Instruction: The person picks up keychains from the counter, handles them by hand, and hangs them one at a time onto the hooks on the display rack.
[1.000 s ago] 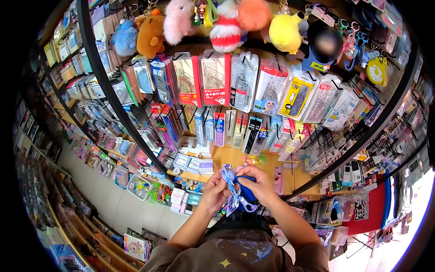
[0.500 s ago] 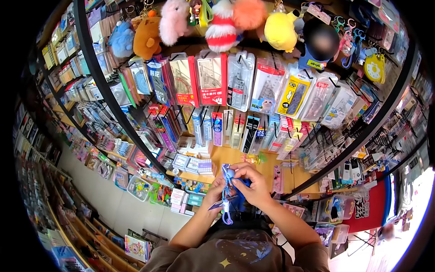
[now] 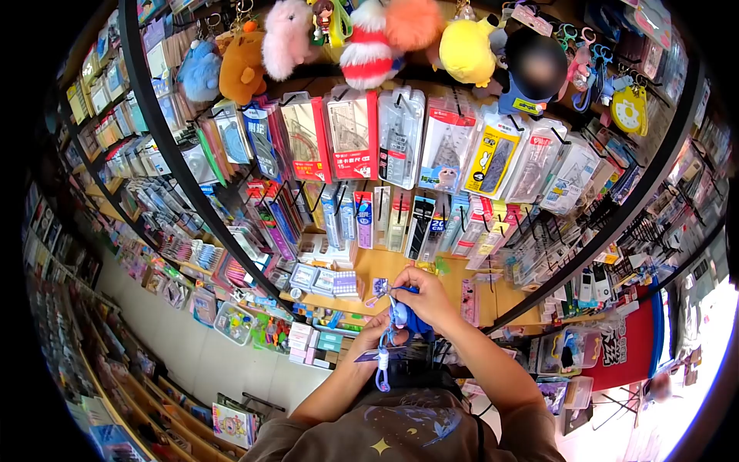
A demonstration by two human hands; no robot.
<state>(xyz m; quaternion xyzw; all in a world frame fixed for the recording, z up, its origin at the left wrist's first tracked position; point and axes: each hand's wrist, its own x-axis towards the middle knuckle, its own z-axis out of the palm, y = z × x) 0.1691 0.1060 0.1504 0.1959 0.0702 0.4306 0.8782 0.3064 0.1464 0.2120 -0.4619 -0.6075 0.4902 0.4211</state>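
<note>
Low in front of my chest, both hands hold a blue keychain (image 3: 398, 314) with a braided cord loop (image 3: 382, 369) hanging from its lower end. My left hand (image 3: 372, 336) is closed round the cord part, with a flat card or tag (image 3: 377, 355) beneath its fingers. Higher and to the right, my right hand (image 3: 425, 299) pinches the upper end, near a small purple-and-white charm (image 3: 379, 286). Dark blue material (image 3: 416, 309) shows under the right palm; its shape is partly hidden.
Packaged ruler sets (image 3: 352, 135) hang on hooks ahead. Plush keychains (image 3: 468, 52) dangle above them. A wooden shelf (image 3: 377, 266) bears small boxes (image 3: 323, 280). Black metal posts (image 3: 181, 169) frame the display, and a clear bin (image 3: 234, 323) stands lower left.
My right hand has shifted up the keychain, drawing its top end away from my left hand. My left hand sits slightly lower, and the charm now shows to the left of my right fingers.
</note>
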